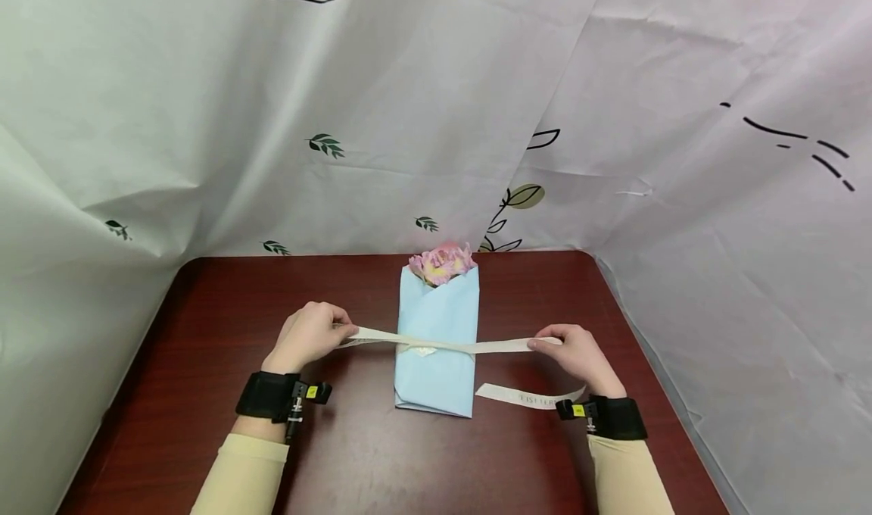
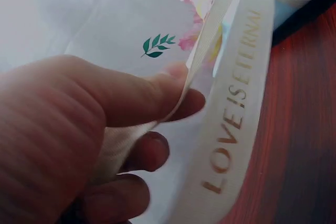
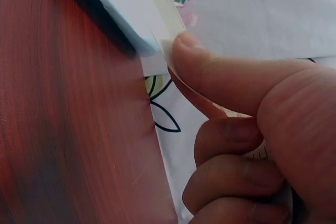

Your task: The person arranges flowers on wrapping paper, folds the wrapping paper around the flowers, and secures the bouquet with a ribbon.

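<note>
A flat parcel of light blue wrapping paper (image 1: 436,310) lies on the table, with a pink flower (image 1: 443,263) showing at its far end. Across the parcel's middle runs a cream ribbon (image 1: 504,346), drawn out to both sides. The left hand (image 1: 312,335) pinches the ribbon between thumb and forefinger left of the parcel. Printed words, "LOVE IS ETERNAL", show on a second stretch of ribbon (image 2: 236,98) beside that hand. To the right, the right hand (image 1: 577,354) pinches the other side, its remaining fingers curled in the right wrist view. A loose ribbon tail hangs below it.
The dark red-brown wooden table (image 1: 422,469) has rounded far corners. Behind it and along its sides hangs a white cloth (image 1: 381,106) printed with leaves. Black straps with small cameras (image 1: 316,392) are worn on both wrists.
</note>
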A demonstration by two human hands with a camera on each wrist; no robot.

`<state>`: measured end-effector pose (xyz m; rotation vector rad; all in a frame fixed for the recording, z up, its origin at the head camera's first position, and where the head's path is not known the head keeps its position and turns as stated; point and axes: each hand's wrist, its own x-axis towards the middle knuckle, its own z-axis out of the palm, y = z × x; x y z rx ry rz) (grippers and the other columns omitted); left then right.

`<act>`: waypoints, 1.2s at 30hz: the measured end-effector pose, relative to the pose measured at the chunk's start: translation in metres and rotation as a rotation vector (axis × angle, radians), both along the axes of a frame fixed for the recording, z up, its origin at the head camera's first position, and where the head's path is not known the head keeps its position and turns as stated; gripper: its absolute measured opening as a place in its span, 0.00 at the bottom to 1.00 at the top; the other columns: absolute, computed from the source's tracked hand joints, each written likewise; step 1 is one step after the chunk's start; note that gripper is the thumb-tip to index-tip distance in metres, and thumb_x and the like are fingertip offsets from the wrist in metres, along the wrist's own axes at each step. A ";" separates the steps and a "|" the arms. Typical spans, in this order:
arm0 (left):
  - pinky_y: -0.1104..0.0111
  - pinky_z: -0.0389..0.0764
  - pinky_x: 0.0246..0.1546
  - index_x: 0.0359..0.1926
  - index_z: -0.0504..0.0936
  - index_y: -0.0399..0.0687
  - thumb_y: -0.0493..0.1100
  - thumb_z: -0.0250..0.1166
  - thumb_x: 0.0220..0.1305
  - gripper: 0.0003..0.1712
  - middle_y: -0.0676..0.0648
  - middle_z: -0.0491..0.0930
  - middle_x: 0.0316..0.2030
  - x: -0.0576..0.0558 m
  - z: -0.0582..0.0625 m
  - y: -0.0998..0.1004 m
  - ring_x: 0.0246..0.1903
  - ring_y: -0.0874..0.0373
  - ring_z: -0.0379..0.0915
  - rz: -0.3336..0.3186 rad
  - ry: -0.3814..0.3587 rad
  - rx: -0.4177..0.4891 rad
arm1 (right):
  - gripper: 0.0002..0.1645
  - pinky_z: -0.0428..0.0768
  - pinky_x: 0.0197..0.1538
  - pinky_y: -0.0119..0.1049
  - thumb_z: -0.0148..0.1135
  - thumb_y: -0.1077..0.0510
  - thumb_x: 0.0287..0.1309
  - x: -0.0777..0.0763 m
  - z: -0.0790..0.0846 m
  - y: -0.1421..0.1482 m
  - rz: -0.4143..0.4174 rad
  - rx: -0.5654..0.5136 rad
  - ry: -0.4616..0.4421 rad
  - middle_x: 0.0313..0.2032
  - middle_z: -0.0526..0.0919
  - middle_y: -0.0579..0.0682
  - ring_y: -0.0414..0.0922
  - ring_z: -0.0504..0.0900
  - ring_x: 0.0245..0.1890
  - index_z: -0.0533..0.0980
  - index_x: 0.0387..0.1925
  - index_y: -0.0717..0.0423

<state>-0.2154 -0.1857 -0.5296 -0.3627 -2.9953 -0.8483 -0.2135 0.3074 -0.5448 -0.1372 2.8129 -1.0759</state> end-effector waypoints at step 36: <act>0.41 0.70 0.69 0.71 0.79 0.43 0.39 0.75 0.68 0.32 0.39 0.79 0.67 0.004 -0.049 0.056 0.72 0.38 0.69 -0.210 0.240 0.055 | 0.27 0.72 0.70 0.62 0.79 0.52 0.64 0.002 -0.034 -0.051 0.268 0.095 0.135 0.61 0.84 0.55 0.63 0.73 0.71 0.84 0.62 0.54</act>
